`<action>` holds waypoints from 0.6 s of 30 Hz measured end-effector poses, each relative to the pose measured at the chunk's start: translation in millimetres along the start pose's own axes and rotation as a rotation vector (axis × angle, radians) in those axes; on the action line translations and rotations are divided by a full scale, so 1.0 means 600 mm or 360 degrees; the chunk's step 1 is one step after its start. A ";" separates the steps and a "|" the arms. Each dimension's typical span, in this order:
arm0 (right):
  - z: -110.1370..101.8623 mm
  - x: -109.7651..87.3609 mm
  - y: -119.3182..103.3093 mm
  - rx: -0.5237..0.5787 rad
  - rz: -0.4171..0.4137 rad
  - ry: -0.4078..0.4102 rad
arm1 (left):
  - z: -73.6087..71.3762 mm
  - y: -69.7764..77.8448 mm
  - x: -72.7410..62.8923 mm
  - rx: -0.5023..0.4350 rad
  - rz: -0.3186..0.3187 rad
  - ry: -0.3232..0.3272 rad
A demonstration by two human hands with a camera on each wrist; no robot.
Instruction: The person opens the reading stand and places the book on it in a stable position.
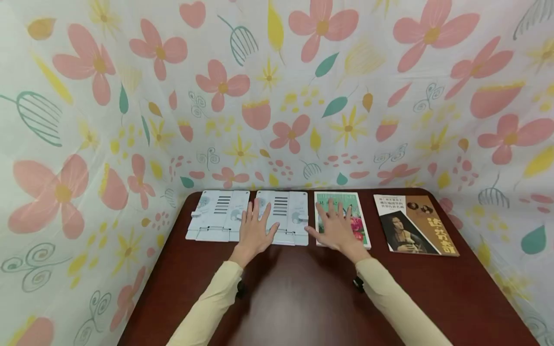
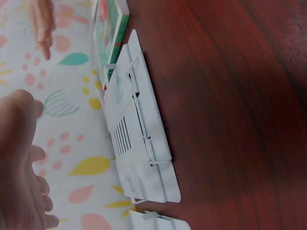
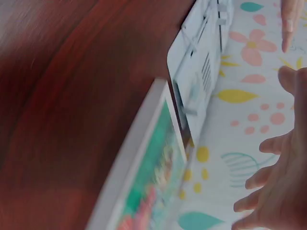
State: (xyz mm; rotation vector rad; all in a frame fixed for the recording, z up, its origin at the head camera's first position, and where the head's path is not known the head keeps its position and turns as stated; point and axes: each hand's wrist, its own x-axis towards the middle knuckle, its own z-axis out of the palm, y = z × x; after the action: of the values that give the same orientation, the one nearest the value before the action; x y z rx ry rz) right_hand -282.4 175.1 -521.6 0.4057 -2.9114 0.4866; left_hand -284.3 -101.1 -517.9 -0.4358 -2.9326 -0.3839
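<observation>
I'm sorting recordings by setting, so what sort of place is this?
Probably an indoor tabletop workspace, screened off: a white flower-print backdrop hangs behind and beside a glossy reddish-brown wood-grain table, with a rectangular green-covered paper book lying on it. What lies beyond the backdrop is hidden.

1 table (image 1: 294, 302), dark red-brown, wood-grained, with a pale glare on the stretch nearest me. White cloth (image 1: 368, 163), behind it and along my left and right, printed with pink flowers and teal leaves (yellow ones too). 1 brown-and-white book (image 1: 404, 235), portrait cover, flat at my far right.
</observation>
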 end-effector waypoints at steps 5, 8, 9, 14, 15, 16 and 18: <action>0.047 0.008 -0.006 0.0208 0.0081 -0.0074 | 0.023 -0.024 0.006 -0.0261 -0.0083 -0.0045; 0.074 0.006 -0.009 0.0295 0.0090 -0.0060 | 0.040 -0.037 0.004 -0.0406 -0.0215 -0.0063; 0.080 0.005 -0.010 0.0326 0.0090 -0.0062 | 0.045 -0.042 0.004 -0.0434 -0.0264 -0.0077; 0.103 0.010 -0.012 0.0542 0.0082 -0.0063 | 0.055 -0.058 0.009 -0.0548 -0.0387 -0.0079; 0.106 0.012 -0.013 0.0598 0.0096 -0.0066 | 0.056 -0.061 0.011 -0.0566 -0.0394 -0.0084; 0.108 0.014 -0.013 0.0640 0.0108 -0.0066 | 0.058 -0.063 0.014 -0.0592 -0.0394 -0.0087; 0.111 0.018 -0.013 0.0712 0.0142 -0.0068 | 0.060 -0.067 0.017 -0.0653 -0.0393 -0.0099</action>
State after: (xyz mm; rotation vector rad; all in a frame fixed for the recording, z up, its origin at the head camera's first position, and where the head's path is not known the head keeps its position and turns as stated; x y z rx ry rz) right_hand -298.1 142.8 -579.6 0.3422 -2.8528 1.1629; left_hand -310.0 -125.8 -559.8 -0.1288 -2.9681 -1.0313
